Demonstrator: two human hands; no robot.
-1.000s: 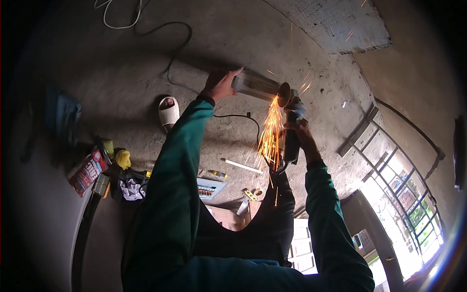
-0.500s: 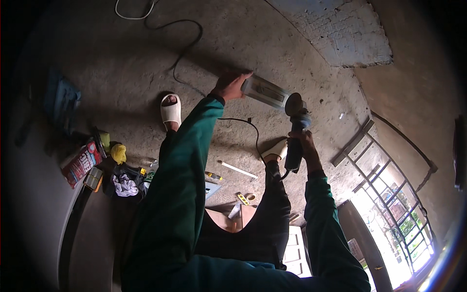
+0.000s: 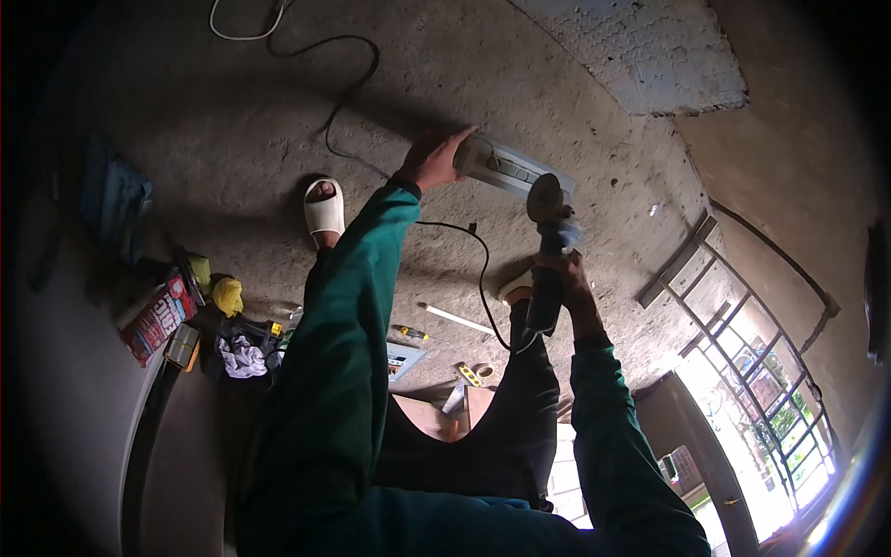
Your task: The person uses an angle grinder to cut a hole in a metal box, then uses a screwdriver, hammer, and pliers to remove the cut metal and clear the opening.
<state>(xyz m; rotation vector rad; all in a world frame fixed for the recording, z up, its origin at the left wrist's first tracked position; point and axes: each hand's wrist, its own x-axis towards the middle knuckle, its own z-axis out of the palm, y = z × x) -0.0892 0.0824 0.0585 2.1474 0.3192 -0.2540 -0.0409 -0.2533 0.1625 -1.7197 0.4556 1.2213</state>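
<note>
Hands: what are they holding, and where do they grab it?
The left hand holds a flat grey metal piece by its left end. The right hand grips an angle grinder around its dark body, below the disc.

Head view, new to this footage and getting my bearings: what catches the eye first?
Both green-sleeved arms reach up the middle: the left hand grips a grey metal piece, and the right hand holds an angle grinder with its disc at that piece. On the concrete floor, a white sandal sits left of centre.
</note>
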